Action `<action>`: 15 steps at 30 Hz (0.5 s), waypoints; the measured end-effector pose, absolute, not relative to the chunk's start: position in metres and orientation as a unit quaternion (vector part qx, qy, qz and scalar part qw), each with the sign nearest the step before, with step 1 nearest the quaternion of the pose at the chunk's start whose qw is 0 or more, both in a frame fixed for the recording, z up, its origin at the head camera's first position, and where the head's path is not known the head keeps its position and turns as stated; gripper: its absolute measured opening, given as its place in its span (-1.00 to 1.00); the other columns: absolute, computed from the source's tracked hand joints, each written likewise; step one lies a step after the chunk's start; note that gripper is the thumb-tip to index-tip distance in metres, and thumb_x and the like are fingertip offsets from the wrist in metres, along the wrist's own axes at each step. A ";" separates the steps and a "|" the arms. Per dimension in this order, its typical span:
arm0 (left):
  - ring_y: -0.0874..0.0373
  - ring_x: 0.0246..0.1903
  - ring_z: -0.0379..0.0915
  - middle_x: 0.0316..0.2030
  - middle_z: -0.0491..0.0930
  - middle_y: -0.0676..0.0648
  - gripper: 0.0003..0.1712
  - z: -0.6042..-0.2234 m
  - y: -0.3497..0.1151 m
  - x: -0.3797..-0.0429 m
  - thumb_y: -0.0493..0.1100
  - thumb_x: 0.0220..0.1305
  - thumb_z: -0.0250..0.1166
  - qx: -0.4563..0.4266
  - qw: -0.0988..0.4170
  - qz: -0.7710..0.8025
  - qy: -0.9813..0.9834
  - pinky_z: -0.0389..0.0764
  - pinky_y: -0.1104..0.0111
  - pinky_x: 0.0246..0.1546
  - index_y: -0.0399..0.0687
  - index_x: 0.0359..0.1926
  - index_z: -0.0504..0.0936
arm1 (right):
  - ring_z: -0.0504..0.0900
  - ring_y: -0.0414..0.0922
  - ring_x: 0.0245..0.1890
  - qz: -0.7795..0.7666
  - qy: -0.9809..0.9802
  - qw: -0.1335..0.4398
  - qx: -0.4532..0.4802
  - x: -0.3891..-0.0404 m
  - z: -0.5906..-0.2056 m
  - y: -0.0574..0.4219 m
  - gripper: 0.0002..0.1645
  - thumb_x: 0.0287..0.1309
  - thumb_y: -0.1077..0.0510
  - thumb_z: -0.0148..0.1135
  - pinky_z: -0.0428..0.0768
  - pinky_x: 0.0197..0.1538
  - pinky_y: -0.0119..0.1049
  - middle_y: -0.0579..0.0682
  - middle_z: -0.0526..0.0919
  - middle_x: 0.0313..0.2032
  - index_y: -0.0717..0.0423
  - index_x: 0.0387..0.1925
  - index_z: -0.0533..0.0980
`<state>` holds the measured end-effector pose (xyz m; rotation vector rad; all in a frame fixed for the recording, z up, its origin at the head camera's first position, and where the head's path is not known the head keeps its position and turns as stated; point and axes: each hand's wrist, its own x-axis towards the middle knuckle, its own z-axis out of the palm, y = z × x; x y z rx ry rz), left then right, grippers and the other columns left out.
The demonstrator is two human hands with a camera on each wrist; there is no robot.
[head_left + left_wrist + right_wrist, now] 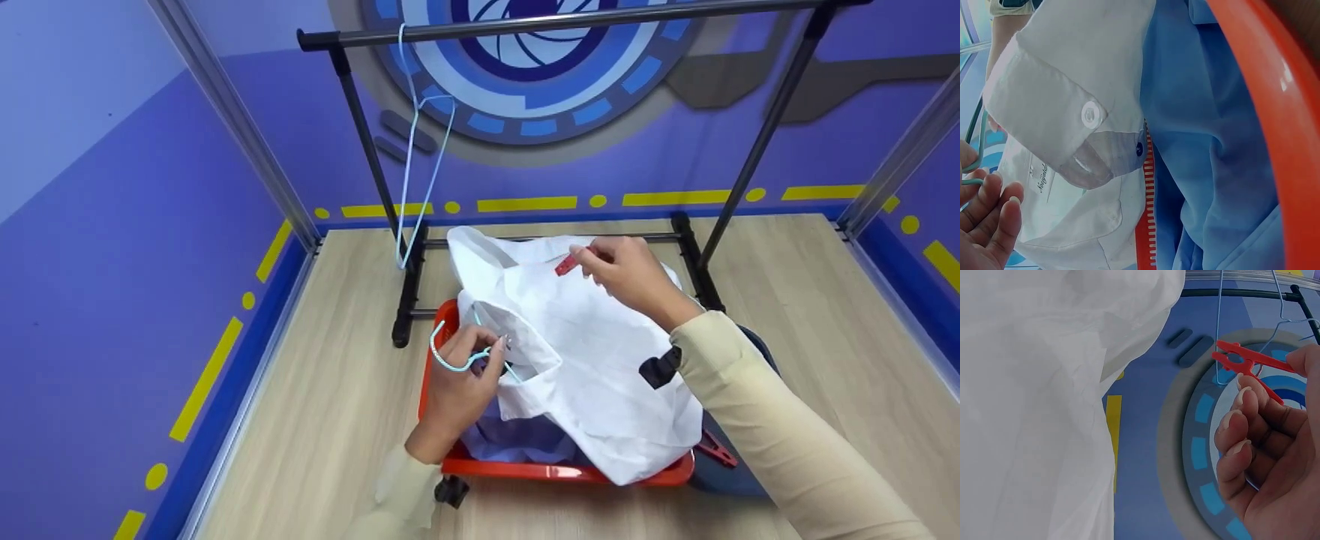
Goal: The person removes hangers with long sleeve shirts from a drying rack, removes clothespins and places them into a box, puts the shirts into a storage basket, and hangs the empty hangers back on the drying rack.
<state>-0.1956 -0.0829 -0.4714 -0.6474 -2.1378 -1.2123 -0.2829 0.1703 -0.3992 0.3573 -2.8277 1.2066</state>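
Note:
A white collared shirt (600, 352) hangs over a red basket (555, 471), with a light-blue wire hanger (454, 367) inside its neck. My left hand (466, 375) grips that hanger near its hook, beside the open collar; in the left wrist view its fingers curl round the wire. My right hand (622, 274) is raised above the shirt's far shoulder and pinches a red clothespin (1247, 360) between thumb and index finger. The clothespin's tips point away from the hand and have no cloth between them. Much of the hanger is hidden in the shirt.
Behind the basket stands a black clothes rack (540, 24), with another light-blue hanger (411, 150) on its left end. Blue cloth (1207, 135) lies in the basket. At its right, a dark container (731, 480) with a red clothespin (718, 448) is partly covered by my right sleeve.

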 end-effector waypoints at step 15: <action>0.29 -0.39 0.55 -0.44 0.56 0.02 -0.90 -0.471 -0.083 -0.195 -0.25 0.22 0.32 -0.241 0.292 -0.451 -0.808 0.63 0.39 -0.40 -0.12 -0.34 0.53 | 0.47 -0.11 -0.60 0.394 -0.913 0.017 0.107 -0.279 -0.405 0.189 -0.37 0.25 -0.39 0.02 0.47 -0.49 -0.32 0.08 0.57 -0.53 0.06 -0.45 0.58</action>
